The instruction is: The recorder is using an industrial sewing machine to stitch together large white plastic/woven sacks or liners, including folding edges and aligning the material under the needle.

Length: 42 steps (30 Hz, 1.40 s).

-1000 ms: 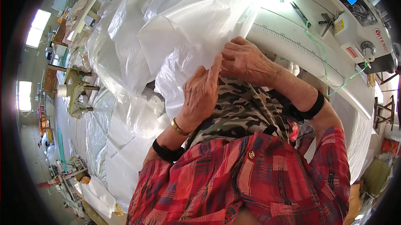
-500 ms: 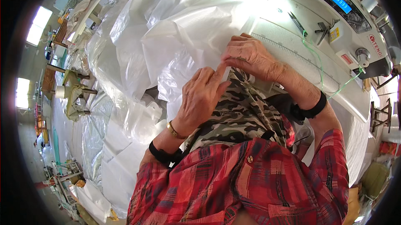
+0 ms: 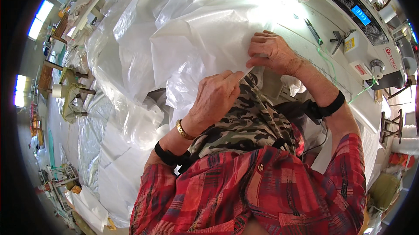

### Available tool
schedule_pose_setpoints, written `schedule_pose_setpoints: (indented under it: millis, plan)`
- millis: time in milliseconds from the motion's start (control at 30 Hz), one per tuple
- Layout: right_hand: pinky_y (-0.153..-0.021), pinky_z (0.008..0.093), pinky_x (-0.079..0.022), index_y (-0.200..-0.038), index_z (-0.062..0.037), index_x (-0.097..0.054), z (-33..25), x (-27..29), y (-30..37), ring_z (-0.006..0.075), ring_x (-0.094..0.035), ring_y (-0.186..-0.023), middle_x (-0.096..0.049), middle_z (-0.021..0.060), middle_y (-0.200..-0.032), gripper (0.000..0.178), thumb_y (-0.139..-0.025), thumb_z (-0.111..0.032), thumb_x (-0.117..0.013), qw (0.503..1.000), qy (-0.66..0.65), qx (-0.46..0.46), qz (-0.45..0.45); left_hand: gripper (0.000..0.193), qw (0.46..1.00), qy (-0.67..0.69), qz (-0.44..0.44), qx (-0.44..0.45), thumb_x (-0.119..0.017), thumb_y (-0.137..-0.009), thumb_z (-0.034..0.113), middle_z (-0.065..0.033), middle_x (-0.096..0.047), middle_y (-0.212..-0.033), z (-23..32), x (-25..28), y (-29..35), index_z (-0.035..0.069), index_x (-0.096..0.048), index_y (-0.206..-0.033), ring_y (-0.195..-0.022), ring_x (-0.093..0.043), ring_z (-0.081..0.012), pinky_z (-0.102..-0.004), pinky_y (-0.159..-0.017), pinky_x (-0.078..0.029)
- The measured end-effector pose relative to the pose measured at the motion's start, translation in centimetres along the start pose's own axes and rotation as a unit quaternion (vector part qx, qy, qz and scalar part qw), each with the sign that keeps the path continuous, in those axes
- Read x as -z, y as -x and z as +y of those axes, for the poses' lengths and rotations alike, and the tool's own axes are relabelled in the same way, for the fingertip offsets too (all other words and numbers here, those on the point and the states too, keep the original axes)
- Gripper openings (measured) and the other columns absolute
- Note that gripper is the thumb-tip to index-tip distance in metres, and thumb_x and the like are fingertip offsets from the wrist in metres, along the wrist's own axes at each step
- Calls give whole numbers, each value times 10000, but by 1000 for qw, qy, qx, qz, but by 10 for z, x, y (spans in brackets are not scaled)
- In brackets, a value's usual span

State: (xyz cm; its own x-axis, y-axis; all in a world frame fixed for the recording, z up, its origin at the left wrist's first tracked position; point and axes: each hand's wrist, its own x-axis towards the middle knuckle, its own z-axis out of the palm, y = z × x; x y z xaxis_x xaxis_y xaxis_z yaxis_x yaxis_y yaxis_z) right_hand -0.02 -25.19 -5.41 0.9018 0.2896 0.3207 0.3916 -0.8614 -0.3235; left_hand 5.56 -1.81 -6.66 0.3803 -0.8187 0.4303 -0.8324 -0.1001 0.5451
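A large sheet of translucent white plastic (image 3: 196, 38) lies in folds over the sewing table and hangs down in front of me. Its near edge runs between my two hands. My left hand (image 3: 214, 97) is closed, thumb and fingers pinching that edge above my camouflage-patterned lap. A little farther off and to the right, my right hand (image 3: 273, 54) has its fingers curled onto the same edge. The fingertips of both hands partly hide the edge they grip.
A white sewing machine (image 3: 358, 34) with a lit display stands at the upper right. Thread snips (image 3: 313, 32) and green thread (image 3: 325, 56) lie on its table, along with a ruler strip (image 3: 327, 77). At left is a wooden stool (image 3: 72, 95).
My hands have drawn apart: the right has shifted slightly right, and the left index finger, stretched out before, is now folded onto the plastic edge. The view has shifted slightly.
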Motion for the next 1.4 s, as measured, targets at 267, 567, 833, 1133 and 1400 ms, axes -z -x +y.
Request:
schedule_pose_setpoints:
  millis: [267,567,833,1133,1400]
  plan:
    - [-765,367,-460,-768,-66,-544,32,7,3,242,-568,-800,-554,39,-774,327,-724,-284,-783,999,10,-30,16,239,987,139,-14,77,-591,-845,-8,-151,-633,-798,-12,-3,5,-11,-664,-1073,-584,-566,-247,-315,-570,-451]
    - [-810,389,-461,-822,-71,-546,67,19,5,255,-596,-828,-584,36,-810,350,-778,-363,-736,998,19,-49,35,252,996,78,-39,25,-611,-785,-26,-109,-578,-695,-20,-9,1,4,-669,-1028,-552,-558,-260,-331,-532,-439]
    - [-901,406,-460,-985,-43,-591,81,12,17,263,-577,-1003,-592,93,-1008,497,-866,-525,-567,946,255,-168,111,261,992,-20,-76,-99,-621,-702,-9,-81,-551,-658,-8,-34,-10,25,-647,-959,-571,-584,-268,-371,-499,-454]
    - [-974,428,-420,-1144,-58,-630,75,8,24,247,-558,-1160,-629,105,-1177,594,-893,-581,-504,914,266,-299,67,223,985,-61,-69,-147,-615,-699,17,-80,-539,-659,-21,-42,-47,36,-634,-920,-592,-591,-276,-376,-518,-462]
    - [-1036,487,-374,-1226,-58,-609,71,13,25,315,-527,-1213,-586,173,-1287,616,-891,-567,-526,925,191,-324,56,57,970,-151,-112,-154,-584,-780,74,-114,-549,-653,-20,-48,-107,41,-538,-774,-610,-595,-325,-432,-526,-440]
